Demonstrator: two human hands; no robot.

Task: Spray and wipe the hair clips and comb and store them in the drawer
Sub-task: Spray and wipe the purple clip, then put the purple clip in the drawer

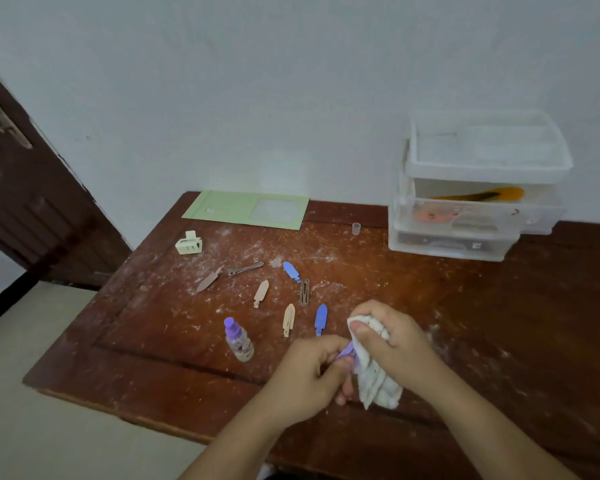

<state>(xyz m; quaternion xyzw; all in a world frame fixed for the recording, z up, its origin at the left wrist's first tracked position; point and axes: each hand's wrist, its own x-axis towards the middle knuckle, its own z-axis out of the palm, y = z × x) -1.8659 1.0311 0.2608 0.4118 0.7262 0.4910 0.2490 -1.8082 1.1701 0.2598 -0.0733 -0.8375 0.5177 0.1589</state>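
**Wiping stage: one clip in hand, the rest waiting**

The left hand (312,372) pinches a lilac hair clip (346,351) between curled fingers and thumb. The right hand (392,337) clenches a white cloth (374,375) around the clip's far end; the cloth's loose tail hangs below the fingers.

Progress, as judged: wiping is at an early point. Just beyond the fingertips lie a blue clip (321,318) and a beige clip (288,319); farther out lie five more clips and a cream claw clip (189,242). No comb can be identified on the table. The spray bottle (238,339) stands just left of the left hand. The drawer unit (471,216) sits well beyond the right hand against the wall, with a middle drawer drawn partly out; storing appears not yet done for the clips on the table.

Clearance: the table edge (146,420) runs near the left forearm. Bare tabletop lies to the right of the right hand, toward the drawers.
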